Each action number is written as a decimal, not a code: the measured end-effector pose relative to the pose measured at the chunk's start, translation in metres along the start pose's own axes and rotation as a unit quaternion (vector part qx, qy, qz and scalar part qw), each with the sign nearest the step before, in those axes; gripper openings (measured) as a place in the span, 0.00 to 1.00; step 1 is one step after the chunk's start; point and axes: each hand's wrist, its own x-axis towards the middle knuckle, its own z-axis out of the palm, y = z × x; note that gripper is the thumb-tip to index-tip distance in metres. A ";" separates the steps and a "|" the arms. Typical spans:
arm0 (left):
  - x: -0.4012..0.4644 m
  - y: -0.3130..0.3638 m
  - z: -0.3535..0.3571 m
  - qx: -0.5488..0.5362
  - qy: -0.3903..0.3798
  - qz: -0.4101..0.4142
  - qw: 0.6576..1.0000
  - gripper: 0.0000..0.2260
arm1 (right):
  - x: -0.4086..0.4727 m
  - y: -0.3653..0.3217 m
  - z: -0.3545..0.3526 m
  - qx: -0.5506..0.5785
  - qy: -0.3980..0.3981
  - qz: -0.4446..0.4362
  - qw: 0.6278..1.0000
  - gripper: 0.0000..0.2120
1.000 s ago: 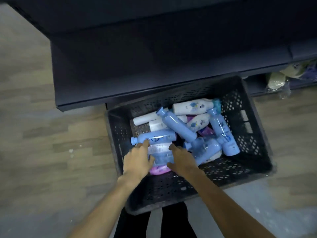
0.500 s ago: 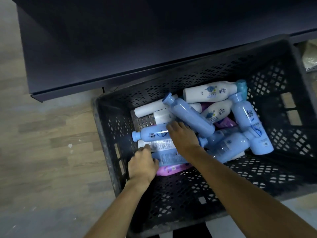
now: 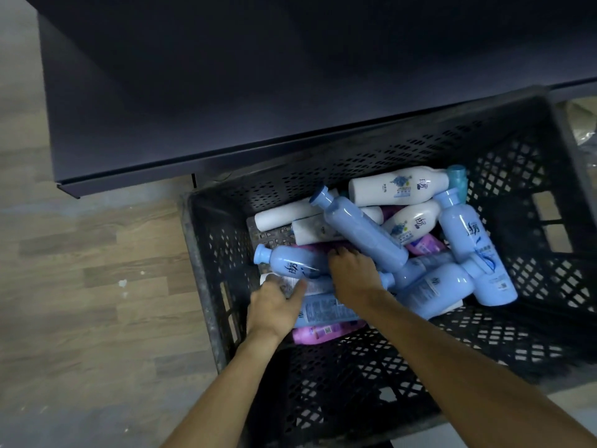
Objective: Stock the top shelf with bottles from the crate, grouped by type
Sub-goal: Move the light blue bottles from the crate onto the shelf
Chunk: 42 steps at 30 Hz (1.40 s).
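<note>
Many blue, white and pink bottles heaped in black crate, left hand fingers spread on one, right hand curled, grip unclear.

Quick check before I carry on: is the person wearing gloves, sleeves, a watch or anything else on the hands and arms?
No. Both the left hand and the right hand are bare, with no gloves, and no rings or watch that I can make out. Both forearms are uncovered up to the frame edge: no sleeves, straps or markings show.
</note>
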 end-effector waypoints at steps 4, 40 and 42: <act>-0.025 0.023 -0.017 -0.157 0.040 -0.011 0.987 0.20 | -0.054 0.004 -0.018 0.115 0.031 0.028 0.992 0.23; -0.413 0.333 -0.371 -0.165 0.315 0.550 0.755 0.26 | -0.377 -0.044 -0.431 0.439 0.561 -0.045 0.701 0.28; -0.438 0.346 -0.394 -0.177 0.337 0.573 0.725 0.26 | -0.397 -0.048 -0.464 0.434 0.581 -0.069 0.685 0.28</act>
